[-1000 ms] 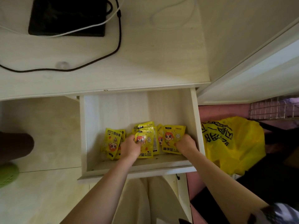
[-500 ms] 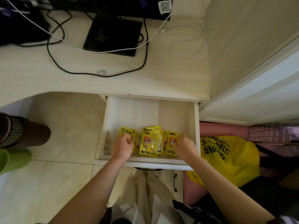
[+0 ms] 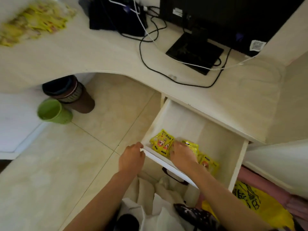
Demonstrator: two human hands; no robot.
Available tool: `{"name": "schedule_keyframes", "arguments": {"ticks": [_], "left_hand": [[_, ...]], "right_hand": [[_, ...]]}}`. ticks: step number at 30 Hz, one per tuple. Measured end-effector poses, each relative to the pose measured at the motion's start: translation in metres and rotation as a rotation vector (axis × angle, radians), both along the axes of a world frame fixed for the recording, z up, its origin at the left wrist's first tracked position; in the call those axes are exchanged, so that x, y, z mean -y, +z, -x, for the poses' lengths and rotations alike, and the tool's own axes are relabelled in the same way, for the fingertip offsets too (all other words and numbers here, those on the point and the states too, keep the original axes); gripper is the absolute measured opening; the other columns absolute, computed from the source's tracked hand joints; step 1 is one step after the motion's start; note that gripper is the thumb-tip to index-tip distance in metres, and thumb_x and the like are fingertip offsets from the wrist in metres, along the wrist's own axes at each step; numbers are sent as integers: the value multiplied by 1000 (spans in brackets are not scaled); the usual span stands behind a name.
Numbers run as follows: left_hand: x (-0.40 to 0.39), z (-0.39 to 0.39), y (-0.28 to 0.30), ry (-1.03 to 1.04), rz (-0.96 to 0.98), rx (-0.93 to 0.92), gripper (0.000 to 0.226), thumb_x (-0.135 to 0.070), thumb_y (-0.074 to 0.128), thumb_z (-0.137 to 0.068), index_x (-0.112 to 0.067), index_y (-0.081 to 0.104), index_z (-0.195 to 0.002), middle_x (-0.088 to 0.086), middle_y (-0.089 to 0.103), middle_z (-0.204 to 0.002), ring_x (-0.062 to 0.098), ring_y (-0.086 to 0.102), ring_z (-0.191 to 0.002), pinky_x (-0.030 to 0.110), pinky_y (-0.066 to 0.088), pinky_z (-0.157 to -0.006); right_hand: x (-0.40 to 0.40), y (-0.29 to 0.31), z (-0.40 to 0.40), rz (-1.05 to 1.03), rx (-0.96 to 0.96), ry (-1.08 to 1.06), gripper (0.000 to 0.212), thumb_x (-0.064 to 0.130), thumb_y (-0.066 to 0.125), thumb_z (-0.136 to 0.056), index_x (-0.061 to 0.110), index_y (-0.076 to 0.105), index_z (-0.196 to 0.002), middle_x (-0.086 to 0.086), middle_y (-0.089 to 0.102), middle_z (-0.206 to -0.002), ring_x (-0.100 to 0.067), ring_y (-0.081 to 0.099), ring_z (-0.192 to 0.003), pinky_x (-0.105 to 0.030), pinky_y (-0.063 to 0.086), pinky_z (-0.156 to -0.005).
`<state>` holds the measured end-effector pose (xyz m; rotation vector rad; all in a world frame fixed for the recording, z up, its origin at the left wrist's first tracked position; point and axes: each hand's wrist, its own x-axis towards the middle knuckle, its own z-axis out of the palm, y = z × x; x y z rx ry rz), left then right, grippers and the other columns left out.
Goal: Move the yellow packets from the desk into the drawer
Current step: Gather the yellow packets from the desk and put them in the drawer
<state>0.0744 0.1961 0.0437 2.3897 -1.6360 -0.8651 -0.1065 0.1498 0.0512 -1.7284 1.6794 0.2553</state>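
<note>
White cloth (image 3: 150, 194) and a dark patterned sleeve (image 3: 198, 215) are seen nearest, at the bottom edge, with a yellow bag (image 3: 260, 207) on the floor at lower right. Just beyond, the drawer (image 3: 236, 165) is pulled out from under the desk (image 3: 83, 55). The left hand (image 3: 131, 160) is held at the left end of the drawer's front edge, its fingers curled against that corner; whether the edge is truly gripped cannot be told. The right hand (image 3: 181, 155) is placed inside the drawer, its fingers spread and laid flat on the packets (image 3: 162, 144), so the grip is apart and nothing is clamped. The packets are bunched along the front wall, from the left corner to about the middle; the rear half of the drawer floor and its right side are left bare. Left of the drawer, open tiled floor (image 3: 66, 164) is seen, reaching to a green cup (image 3: 53, 111) and a brown bin (image 3: 70, 93) under the curved desk edge. Farther off, on the desk, cables (image 3: 143, 60), a black pad (image 3: 195, 52) and a monitor (image 3: 225, 17) are seen. At the far left corner more packets (image 3: 33, 20) lie blurred on the desk, well apart from the drawer
</note>
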Motion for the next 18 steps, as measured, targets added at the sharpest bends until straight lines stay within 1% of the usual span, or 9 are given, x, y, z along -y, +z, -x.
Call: {"name": "schedule_keyframes", "arguments": {"ticks": [2,4,8,10,11,12,15,16,18], "left_hand": [[-9,-21,3,45,11,16,26,-21,45,-93,-20,57,-117,3,64,-101,22,59,-96,37,52,-77],[-17,-43,5,84,33,35,26,-23,46,-93,-20,57,-117,0,64,-103,19,57,-100,37,52,-79],[-28,-94,10,164,68,66,26,-24,45,-95,-20,58,-117,-2,64,-107,16,58,-100,33,53,-78],[-31,-125,13,197,79,84,27,-24,45,-95,-21,57,-118,-3,64,-108,15,57,-100,30,52,-76],[-32,-141,14,211,82,92,27,-24,44,-95,-21,57,-119,-3,64,-108,15,57,-101,30,52,-75],[-33,-158,15,226,83,99,28,-24,44,-96,-21,57,-120,-3,64,-108,15,56,-101,30,52,-75],[-32,-210,17,248,78,128,29,-25,43,-96,-21,56,-121,-3,64,-110,17,55,-105,32,52,-77],[-30,-227,19,248,79,142,29,-25,43,-96,-21,56,-122,-3,64,-111,17,54,-106,32,51,-78],[-27,-259,22,253,89,169,29,-25,43,-96,-20,55,-122,-2,64,-112,18,54,-107,33,51,-79]], "right_hand": [[3,2,-26,6,-14,81,23,19,40,-95,9,49,-114,-13,61,-112,-32,59,-102,-36,49,-80],[6,5,-52,26,-14,169,27,21,39,-96,9,50,-118,-13,60,-115,-32,58,-106,-31,43,-75],[11,11,-110,74,11,308,27,25,39,-97,7,50,-114,-14,61,-115,-31,57,-110,-36,44,-81],[14,11,-141,65,23,350,20,23,40,-96,8,48,-107,-14,60,-114,-31,57,-108,-33,39,-74],[16,12,-157,64,32,362,20,22,40,-96,7,48,-107,-15,60,-114,-32,56,-107,-33,38,-73],[18,13,-173,66,37,368,23,22,39,-96,7,49,-110,-15,59,-115,-32,56,-108,-34,40,-75],[26,17,-222,95,41,394,30,21,40,-96,6,48,-120,-14,58,-122,-32,54,-113,-36,45,-90],[30,18,-237,103,42,400,32,21,39,-96,6,48,-122,-14,57,-124,-32,55,-114,-37,46,-92],[38,21,-266,122,48,403,32,21,39,-96,6,49,-122,-13,58,-122,-30,56,-111,-38,47,-91]]}}
